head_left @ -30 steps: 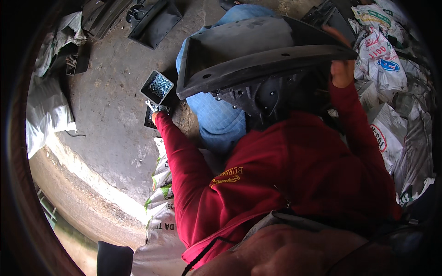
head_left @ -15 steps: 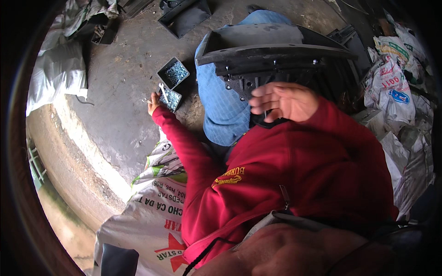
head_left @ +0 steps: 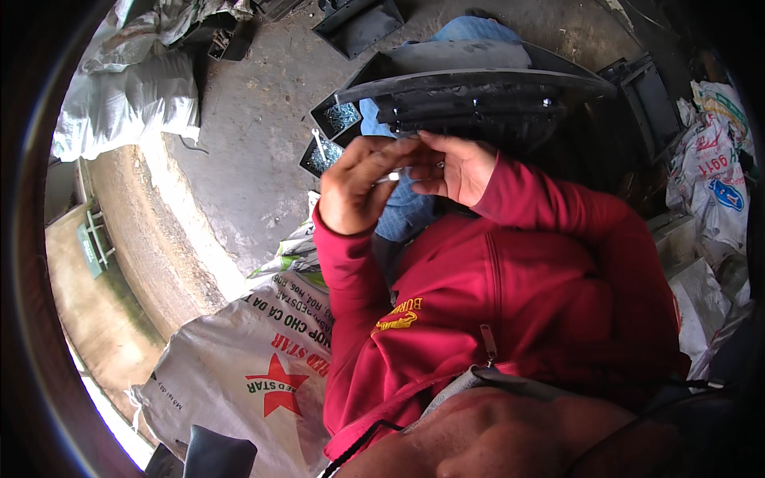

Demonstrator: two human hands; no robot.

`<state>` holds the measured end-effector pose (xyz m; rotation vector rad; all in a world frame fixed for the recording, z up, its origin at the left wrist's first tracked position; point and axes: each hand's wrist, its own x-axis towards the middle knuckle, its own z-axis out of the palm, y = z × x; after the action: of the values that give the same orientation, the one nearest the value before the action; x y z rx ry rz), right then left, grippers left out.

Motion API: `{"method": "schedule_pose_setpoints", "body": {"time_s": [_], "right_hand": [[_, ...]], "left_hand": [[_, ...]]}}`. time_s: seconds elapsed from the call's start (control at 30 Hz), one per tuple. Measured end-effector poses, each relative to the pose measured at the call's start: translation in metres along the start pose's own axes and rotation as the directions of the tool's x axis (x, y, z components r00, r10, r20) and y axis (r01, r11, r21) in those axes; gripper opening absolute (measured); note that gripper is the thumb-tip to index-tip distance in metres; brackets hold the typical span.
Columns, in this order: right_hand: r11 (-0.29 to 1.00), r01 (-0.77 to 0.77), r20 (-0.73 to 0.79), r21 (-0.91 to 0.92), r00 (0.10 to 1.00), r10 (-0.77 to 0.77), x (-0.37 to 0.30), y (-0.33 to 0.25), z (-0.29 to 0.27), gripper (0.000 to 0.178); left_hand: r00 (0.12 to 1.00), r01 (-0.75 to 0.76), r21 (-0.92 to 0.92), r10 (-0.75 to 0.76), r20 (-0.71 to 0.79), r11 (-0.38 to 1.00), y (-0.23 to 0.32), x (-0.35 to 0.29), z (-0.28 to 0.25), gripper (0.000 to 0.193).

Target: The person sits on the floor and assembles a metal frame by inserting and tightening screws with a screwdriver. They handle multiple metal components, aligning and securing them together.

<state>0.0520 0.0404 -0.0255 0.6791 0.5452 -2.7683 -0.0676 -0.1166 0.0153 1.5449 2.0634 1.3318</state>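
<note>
Both of my hands meet in front of a large black curved panel (head_left: 486, 82) that rests across my jeans. My left hand (head_left: 355, 187) is closed, and a bright metal end of a wrench (head_left: 389, 177) pokes out beneath its fingers. Beside it, my right hand (head_left: 462, 171) has its fingers curled toward the left fingertips. A tiny shiny spot shows among the right fingers, too small to name. Several bolt heads (head_left: 547, 103) line the panel's near face. The fingertips partly overlap, hiding what lies between them.
Left of the panel stand two small black bins, one with bolts (head_left: 343, 116) and one with small metal hardware (head_left: 319, 162). A second wrench (head_left: 319, 145) lies over the nearer bin. Printed sacks (head_left: 239, 358) lie at my left; more sacks (head_left: 709, 171) are at the right. A black tray (head_left: 358, 28) sits farther off.
My left hand has come up from the nearer bin to the panel, carrying a wrench. My right hand has shifted slightly and its fingers have curled toward the left. The view has turned a little.
</note>
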Motion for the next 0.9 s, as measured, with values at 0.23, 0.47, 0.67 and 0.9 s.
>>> {"method": "schedule_pose_setpoints", "body": {"time_s": [0.23,0.47,0.67,0.9], "right_hand": [[-0.345,0.477,0.58,-0.808,0.548,-0.603,-0.035,-0.035,0.01,0.023],[-0.701,0.098,0.614,-0.707,0.577,-0.539,-0.009,-0.044,0.006,0.032],[-0.639,0.148,0.589,-0.755,0.58,-0.562,-0.001,-0.048,0.007,0.025],[-0.666,0.107,0.555,-0.738,0.658,-0.509,-0.001,-0.05,0.009,0.023]], "left_hand": [[0.806,0.345,-0.22,-0.408,-0.429,0.912,0.002,0.013,0.011,0.014],[0.93,0.212,0.225,-0.125,-0.345,0.951,-0.008,0.03,0.01,0.019],[0.949,0.274,0.4,-0.178,-0.26,0.875,-0.001,0.036,0.011,0.02],[0.923,0.345,0.455,-0.208,-0.325,0.821,0.0,0.043,0.022,0.022]]}}
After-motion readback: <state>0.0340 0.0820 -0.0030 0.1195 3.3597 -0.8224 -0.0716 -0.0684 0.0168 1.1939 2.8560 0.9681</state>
